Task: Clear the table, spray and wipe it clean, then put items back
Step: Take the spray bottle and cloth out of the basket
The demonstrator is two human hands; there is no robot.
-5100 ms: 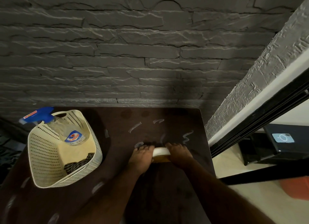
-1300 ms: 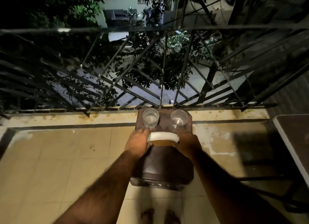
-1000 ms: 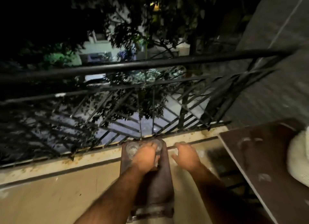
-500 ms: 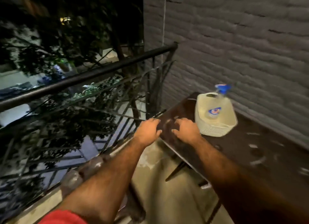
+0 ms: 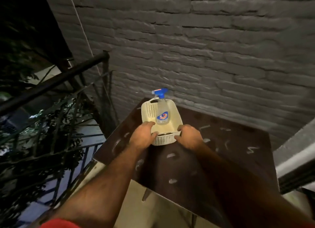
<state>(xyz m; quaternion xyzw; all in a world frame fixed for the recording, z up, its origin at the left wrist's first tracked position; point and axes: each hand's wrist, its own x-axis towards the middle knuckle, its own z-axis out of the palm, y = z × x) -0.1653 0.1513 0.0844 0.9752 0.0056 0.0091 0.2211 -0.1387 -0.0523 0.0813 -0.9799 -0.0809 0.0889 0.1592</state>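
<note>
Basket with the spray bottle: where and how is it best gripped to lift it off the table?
By the near rim of the basket, one hand per corner, as the left hand and right hand do. The spray bottle leans toward the far end, so a two-sided grip probably keeps it level.

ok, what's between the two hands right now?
Head view: the near end of the cream basket, gripped by the left hand and the right hand. A spray bottle stands in the basket, just beyond.

— Where are the hands?
— Both arms reach forward, bare. Left hand (image 5: 142, 137) curls over the near rim of what it holds; right hand (image 5: 189, 137) grips the opposite corner.
</note>
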